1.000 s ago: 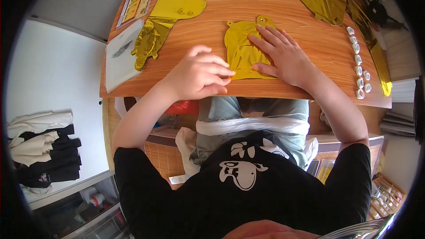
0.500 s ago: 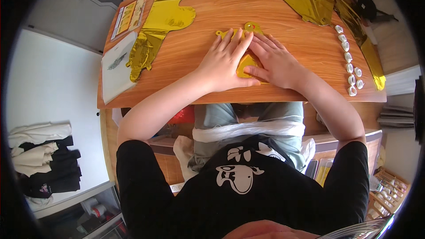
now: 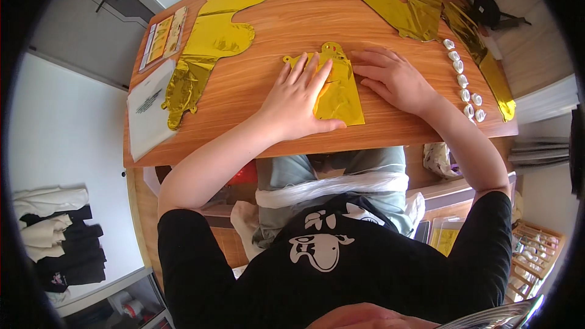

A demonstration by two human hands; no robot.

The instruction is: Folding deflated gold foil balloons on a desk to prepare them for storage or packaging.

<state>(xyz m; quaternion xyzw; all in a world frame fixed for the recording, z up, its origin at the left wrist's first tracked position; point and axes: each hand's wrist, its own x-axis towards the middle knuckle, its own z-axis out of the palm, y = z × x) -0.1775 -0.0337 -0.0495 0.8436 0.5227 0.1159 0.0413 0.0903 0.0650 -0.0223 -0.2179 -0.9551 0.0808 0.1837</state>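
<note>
A flat, folded gold foil balloon [image 3: 342, 100] lies on the wooden table in front of me, with small round tabs at its far end. My left hand [image 3: 291, 102] rests on its left part, palm down with fingers spread, and hides some of that side. Just to the right of the foil is my right hand [image 3: 397, 84], low over the tabletop, its fingers loosely stretched toward the foil's edge and holding nothing.
Another flat gold foil balloon [image 3: 219, 36] lies at the left, near white sheets [image 3: 149, 109] and a printed packet [image 3: 163, 39]. More gold foil [image 3: 402, 6] spreads at the far right. Several small white ribbon rolls [image 3: 462, 81] line the right side. White strands [image 3: 332, 190] lie across my lap.
My right hand has lifted off the folded foil and moved right, uncovering more of it. The left hand stays on the foil. The whole view has shifted slightly.
</note>
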